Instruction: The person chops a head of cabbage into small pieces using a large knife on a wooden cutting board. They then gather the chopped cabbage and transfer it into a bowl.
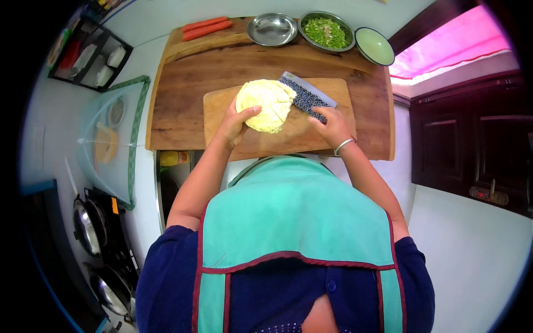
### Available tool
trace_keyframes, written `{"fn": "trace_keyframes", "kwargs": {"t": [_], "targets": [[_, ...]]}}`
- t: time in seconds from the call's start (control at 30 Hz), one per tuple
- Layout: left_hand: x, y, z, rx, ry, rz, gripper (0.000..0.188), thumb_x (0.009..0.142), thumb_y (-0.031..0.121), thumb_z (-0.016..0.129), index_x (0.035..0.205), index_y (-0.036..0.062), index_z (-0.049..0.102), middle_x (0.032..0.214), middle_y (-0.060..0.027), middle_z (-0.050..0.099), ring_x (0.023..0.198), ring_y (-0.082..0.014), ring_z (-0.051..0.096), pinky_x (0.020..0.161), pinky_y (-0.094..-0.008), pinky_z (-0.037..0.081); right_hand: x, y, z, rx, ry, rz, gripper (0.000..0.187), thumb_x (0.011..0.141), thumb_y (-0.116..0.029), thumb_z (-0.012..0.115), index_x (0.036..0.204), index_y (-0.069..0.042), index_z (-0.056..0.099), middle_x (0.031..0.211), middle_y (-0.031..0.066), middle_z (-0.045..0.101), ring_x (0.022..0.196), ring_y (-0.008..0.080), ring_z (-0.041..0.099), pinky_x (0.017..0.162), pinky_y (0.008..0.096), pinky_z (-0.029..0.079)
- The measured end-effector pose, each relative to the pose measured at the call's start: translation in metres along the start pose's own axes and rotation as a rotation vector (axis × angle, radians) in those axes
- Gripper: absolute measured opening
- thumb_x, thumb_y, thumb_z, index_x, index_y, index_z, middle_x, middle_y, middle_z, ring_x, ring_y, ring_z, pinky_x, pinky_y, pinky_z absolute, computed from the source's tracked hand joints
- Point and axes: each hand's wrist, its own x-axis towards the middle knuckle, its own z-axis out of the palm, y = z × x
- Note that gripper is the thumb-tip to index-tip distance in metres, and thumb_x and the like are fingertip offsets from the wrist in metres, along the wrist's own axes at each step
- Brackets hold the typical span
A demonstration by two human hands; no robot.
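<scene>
A round, pale yellow cabbage (265, 105) with crinkled leaves rests in my left hand (235, 121), the thumb pressed over its near side. It is held above a wooden cutting board (222, 130). My right hand (333, 127) is closed on the near end of a cleaver (305, 95). The cleaver's blade is dark and speckled, with a plain silvery strip along its far right side. Its far left end reaches the right side of the cabbage; whether they touch I cannot tell. The cleaver's grip is mostly hidden by my fingers.
Two carrots (206, 29) lie at the back left of the wooden table (177, 89). Along the back stand a steel bowl (271, 29), a bowl of chopped greens (326, 33) and a pale green bowl (374, 46). Pans (86, 228) hang at the left; a dark cabinet (472, 139) is right.
</scene>
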Motion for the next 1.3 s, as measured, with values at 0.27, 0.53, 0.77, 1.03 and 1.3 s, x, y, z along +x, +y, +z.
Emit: {"fn": "trace_keyframes", "kwargs": {"t": [0.27,0.53,0.77,1.03,1.3], "targets": [[0.003,0.003,0.041,-0.06,-0.088,-0.034,0.065,0.08,0.013,0.07,0.134,0.0026,0.035,0.124,-0.0121,0.053,0.112,-0.0213,0.054,0.094,-0.0345,0.047,0.013,-0.081,-0.008,1.139,-0.218,0.054,0.053,0.082,-0.021,0.073,0.124,0.001,0.05,0.117,0.0089,0.059,0.102,0.0142,0.058,0.087,0.0285,0.048],[0.006,-0.009,0.036,-0.102,-0.101,-0.095,0.058,0.085,0.026,0.067,0.131,0.0013,0.041,0.122,-0.0123,0.055,0.111,-0.0218,0.056,0.094,-0.0355,0.048,-0.005,-0.077,-0.02,1.076,-0.19,0.15,0.054,0.08,-0.026,0.074,0.12,0.003,0.053,0.111,0.0086,0.061,0.099,0.0139,0.058,0.085,0.028,0.049],[-0.006,-0.017,0.022,-0.321,-0.111,-0.083,0.065,0.086,0.038,0.064,0.133,0.0018,0.039,0.129,-0.0138,0.052,0.117,-0.0246,0.053,0.1,-0.0374,0.044,-0.014,-0.086,-0.036,1.033,-0.304,0.07,0.049,0.084,-0.022,0.067,0.124,0.002,0.052,0.109,0.006,0.061,0.096,0.0115,0.057,0.084,0.0267,0.048],[0.007,-0.025,0.004,-0.415,-0.162,-0.131,0.069,0.085,0.042,0.064,0.134,0.0014,0.038,0.13,-0.0136,0.051,0.119,-0.0245,0.052,0.102,-0.0381,0.042,-0.011,-0.081,-0.025,1.147,-0.281,0.085,0.05,0.084,-0.021,0.066,0.126,0.002,0.051,0.11,0.0058,0.061,0.098,0.0115,0.057,0.085,0.026,0.047],[0.005,-0.024,0.007,-0.167,-0.153,-0.135,0.073,0.081,0.039,0.069,0.133,-0.0012,0.038,0.128,-0.0147,0.052,0.115,-0.025,0.054,0.098,-0.0364,0.045,-0.043,-0.089,-0.008,0.515,0.003,0.11,0.054,0.079,-0.02,0.067,0.123,0.005,0.05,0.113,0.0124,0.06,0.101,0.0184,0.059,0.087,0.0299,0.048]]}}
